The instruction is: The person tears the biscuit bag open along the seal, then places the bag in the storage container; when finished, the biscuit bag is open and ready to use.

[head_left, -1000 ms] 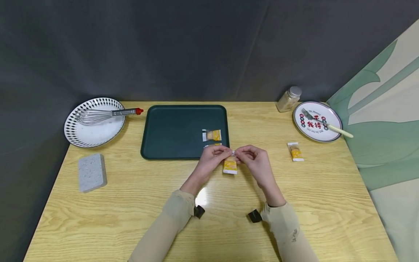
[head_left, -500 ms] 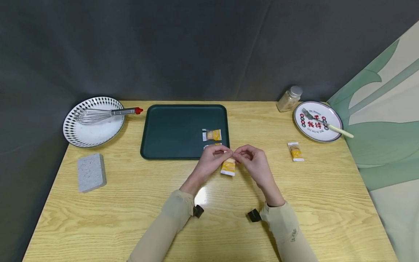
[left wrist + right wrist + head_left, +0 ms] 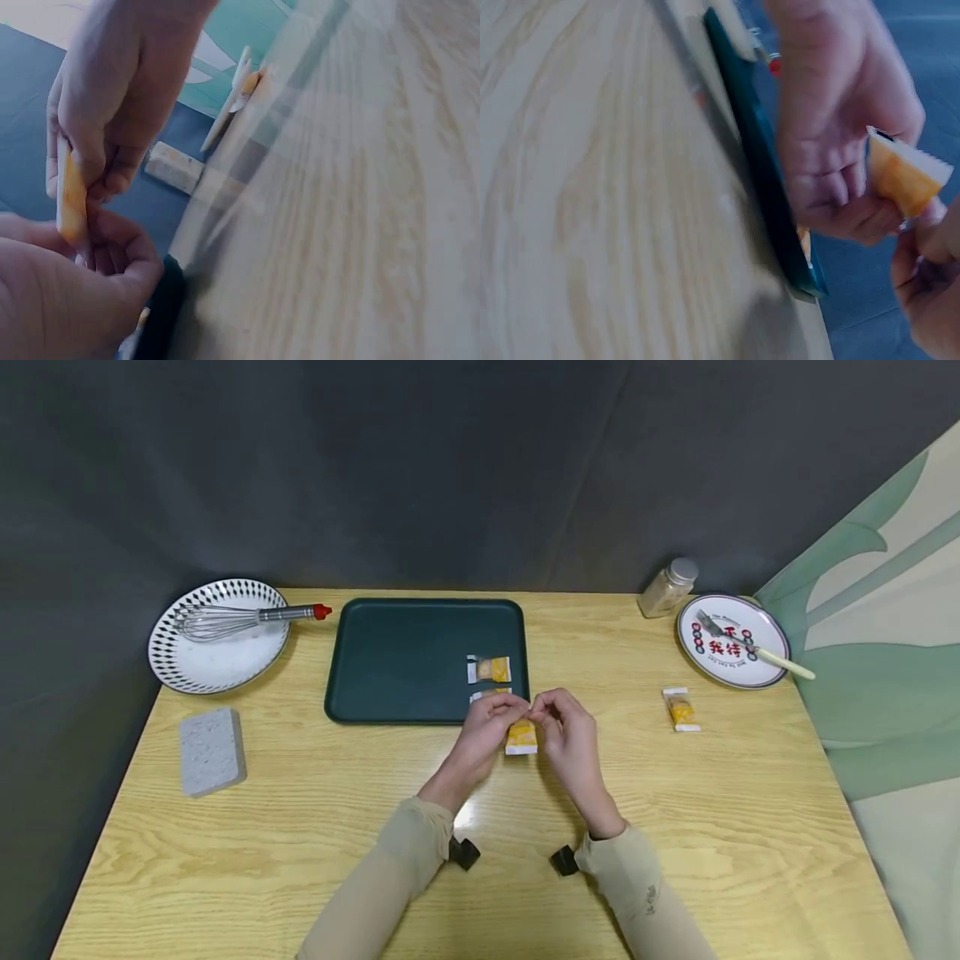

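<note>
L hand (image 3: 482,735) + R hand (image 3: 570,739) both pinch yellow pkt (image 3: 521,739) btwn | green tray (image 3: 405,664) fwd-left of L hand | loose pkt (image 3: 681,710) right of R hand

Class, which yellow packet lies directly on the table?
The rightmost packet, nearest the plate with the fork; two others lie on the tray; the left hand and right hand hold one packet.

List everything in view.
Woodgrain table: 1, tan, foreground
Rectangular tray: 1, green, centre
Wrapped packets: 4, yellow, 2 on tray, 1 held, 1 right
Patterned dish: 1, white, left
Wire whisk: 1, silver, on dish
Porous block: 1, grey, left
Round plate: 1, white, right
Fork: 1, silver, on plate
Lidded jar: 1, clear, beside plate
Backdrop: 1, dark, behind
Leafy panel: 1, green, right
Sleeves: 2, beige, forearms
Wrist cameras: 2, black
Hands: 2, pinching packet
</note>
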